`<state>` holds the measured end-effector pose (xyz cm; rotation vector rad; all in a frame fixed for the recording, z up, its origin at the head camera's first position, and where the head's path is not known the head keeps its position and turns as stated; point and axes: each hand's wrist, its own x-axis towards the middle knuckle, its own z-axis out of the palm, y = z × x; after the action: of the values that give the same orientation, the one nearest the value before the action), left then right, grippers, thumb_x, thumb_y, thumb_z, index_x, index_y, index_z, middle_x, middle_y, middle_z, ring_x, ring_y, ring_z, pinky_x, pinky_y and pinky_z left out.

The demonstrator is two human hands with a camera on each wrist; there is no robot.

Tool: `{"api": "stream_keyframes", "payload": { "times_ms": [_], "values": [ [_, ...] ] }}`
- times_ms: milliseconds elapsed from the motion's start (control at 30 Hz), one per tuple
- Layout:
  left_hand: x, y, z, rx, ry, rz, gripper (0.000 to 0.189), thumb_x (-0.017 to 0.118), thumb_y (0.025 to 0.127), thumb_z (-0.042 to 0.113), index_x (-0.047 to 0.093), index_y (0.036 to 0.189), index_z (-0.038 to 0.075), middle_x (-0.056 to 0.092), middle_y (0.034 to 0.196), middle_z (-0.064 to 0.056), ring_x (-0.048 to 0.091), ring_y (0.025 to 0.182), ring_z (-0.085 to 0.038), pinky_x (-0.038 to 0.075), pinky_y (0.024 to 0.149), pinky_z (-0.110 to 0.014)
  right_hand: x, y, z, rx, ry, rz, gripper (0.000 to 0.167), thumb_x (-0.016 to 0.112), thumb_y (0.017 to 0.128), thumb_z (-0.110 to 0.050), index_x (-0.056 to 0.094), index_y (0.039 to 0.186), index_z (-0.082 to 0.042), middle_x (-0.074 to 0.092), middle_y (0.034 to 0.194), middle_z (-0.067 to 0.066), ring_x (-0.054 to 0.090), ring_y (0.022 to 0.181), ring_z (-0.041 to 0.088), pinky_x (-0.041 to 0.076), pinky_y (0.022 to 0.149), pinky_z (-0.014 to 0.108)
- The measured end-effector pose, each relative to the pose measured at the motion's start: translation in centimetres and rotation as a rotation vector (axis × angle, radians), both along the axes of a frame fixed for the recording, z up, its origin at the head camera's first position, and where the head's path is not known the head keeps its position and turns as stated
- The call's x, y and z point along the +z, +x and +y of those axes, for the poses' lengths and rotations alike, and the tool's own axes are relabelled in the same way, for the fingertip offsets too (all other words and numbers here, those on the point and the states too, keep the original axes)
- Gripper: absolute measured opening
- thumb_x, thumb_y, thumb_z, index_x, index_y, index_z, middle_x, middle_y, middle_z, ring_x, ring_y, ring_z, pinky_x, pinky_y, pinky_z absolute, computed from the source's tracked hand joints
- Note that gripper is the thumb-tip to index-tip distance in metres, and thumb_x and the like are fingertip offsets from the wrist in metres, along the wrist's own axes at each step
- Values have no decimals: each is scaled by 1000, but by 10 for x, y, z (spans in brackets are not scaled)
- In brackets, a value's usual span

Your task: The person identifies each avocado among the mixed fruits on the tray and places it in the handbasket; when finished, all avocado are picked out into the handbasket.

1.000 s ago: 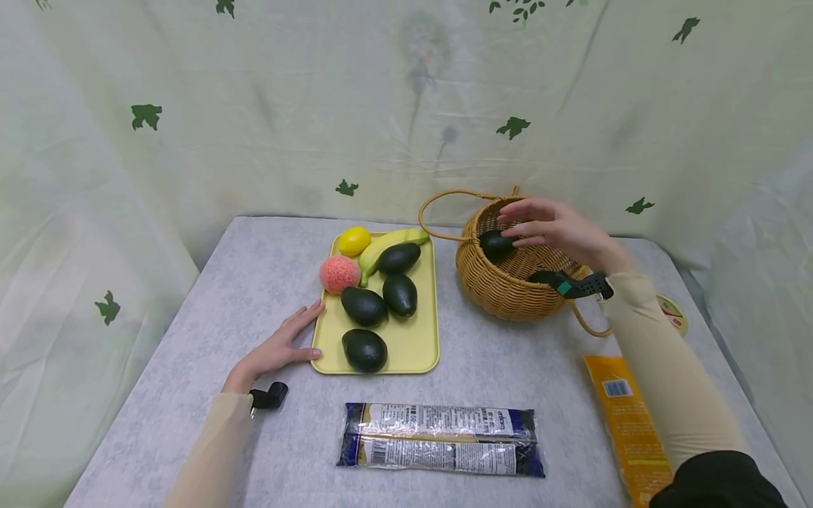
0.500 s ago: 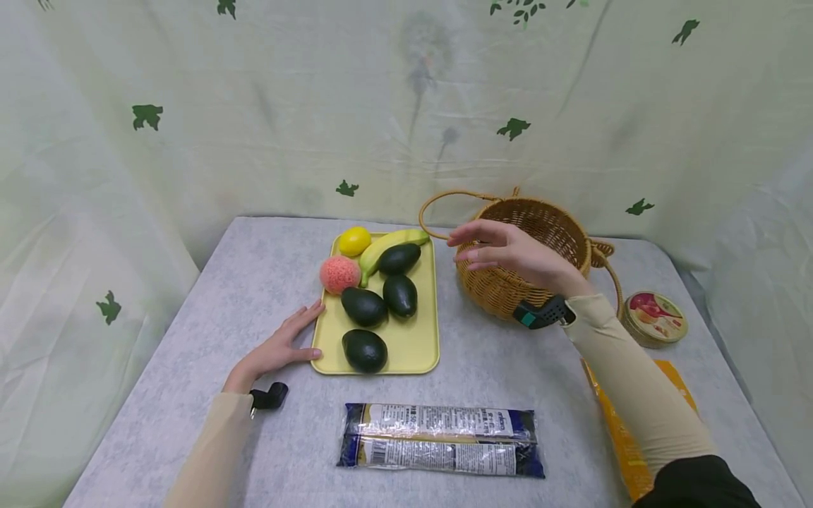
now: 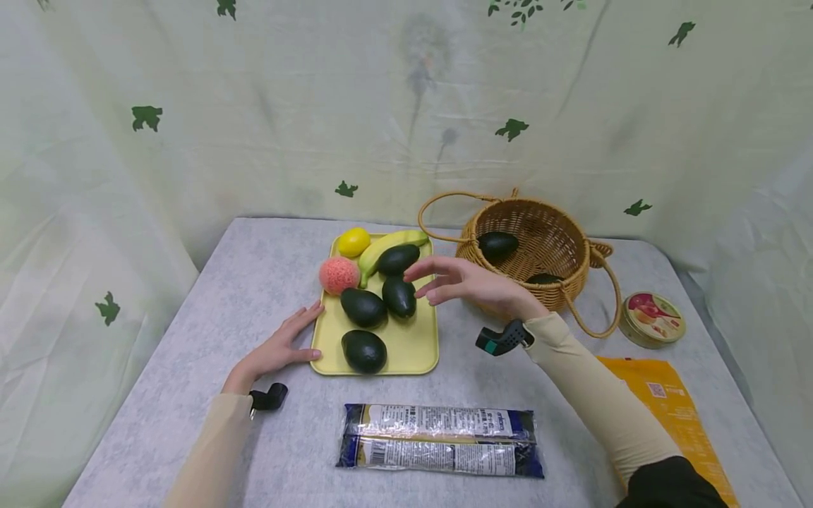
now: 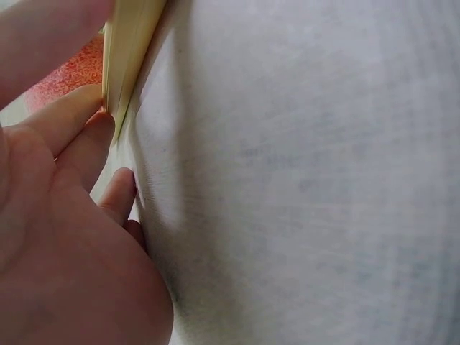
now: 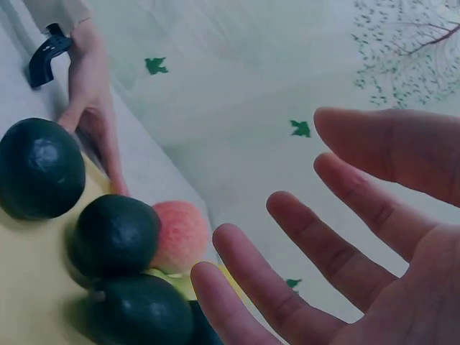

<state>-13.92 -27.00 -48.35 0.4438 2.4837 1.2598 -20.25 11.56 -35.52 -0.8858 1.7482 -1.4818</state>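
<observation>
A yellow tray (image 3: 416, 353) holds several dark green avocados (image 3: 365, 351), a banana (image 3: 387, 247), a lemon (image 3: 353, 242) and a pink peach-like ball (image 3: 339, 275). My left hand (image 3: 274, 356) rests against the tray's left edge, fingers straight; in the left wrist view its fingertips touch the tray wall (image 4: 128, 57). Above the tray's right edge hovers my right hand (image 3: 473, 286), fingers loosely spread and holding nothing. It is nearest the avocado (image 3: 399, 296) at the tray's right. Two more dark avocados (image 3: 497, 245) lie inside the wicker basket (image 3: 574, 243), one partly hidden by the rim.
Blue-ended clear packs (image 3: 441, 439) with printed labels lie at the table's front. A round tin (image 3: 653, 319) stands right of the basket, whose loop handles stick out to both sides. An orange packet (image 3: 679, 416) lies at right, partly under the right forearm.
My right hand has moved left and toward me, from over the basket to the tray's right edge, with nothing in it. The left hand has stayed at the tray.
</observation>
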Motion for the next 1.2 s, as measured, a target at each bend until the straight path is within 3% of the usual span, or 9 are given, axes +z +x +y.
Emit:
{"api": "stream_keyframes", "payload": {
  "times_ms": [133,267,433,600,900,1100,1200],
  "values": [
    [-1,0,0,0,5,3,88,74,84,16,19,153,7,10,159,-14,-2,141,-43,4,105,-68,-8,5,-15,61,43,32,46,58,95,-8,45,139,-8,43,143,11,48,123,33,42,99,39],
    [-3,-1,-1,-4,-2,7,88,74,84,20,20,153,9,10,159,-12,-3,142,-41,3,105,-67,-19,9,-32,133,110,117,50,59,95,-9,43,142,-9,41,145,9,50,122,25,44,96,36],
    [-5,-2,-2,-8,-9,9,88,73,85,24,20,154,11,9,159,-11,-4,142,-41,2,105,-68,-34,13,-52,212,131,196,53,61,94,-9,41,143,-6,39,146,7,45,125,32,38,102,42],
    [-5,-2,-2,0,-16,-6,89,73,85,27,19,154,14,8,160,-8,-4,142,-39,2,105,-67,-46,16,-67,253,164,249,54,62,92,-9,43,142,-6,39,147,6,39,130,37,36,104,44],
    [-3,-1,-2,-4,-23,-1,88,72,86,26,18,154,12,8,160,-11,-4,142,-41,2,104,-69,-56,19,-88,316,225,350,57,65,91,-11,43,143,-9,40,146,5,40,130,20,39,102,38],
    [-5,-2,-2,3,-25,-7,89,72,86,27,18,154,13,8,160,-9,-4,142,-39,3,105,-68,-61,21,-101,358,316,490,58,67,90,-13,44,143,-11,38,147,7,31,135,16,27,108,27],
    [-5,-2,-2,3,-30,-1,88,72,86,27,18,154,13,8,160,-9,-4,142,-39,3,105,-68,-64,24,-105,356,382,514,56,67,89,-14,47,141,-13,34,150,10,27,138,18,24,109,28]
  ]
}}
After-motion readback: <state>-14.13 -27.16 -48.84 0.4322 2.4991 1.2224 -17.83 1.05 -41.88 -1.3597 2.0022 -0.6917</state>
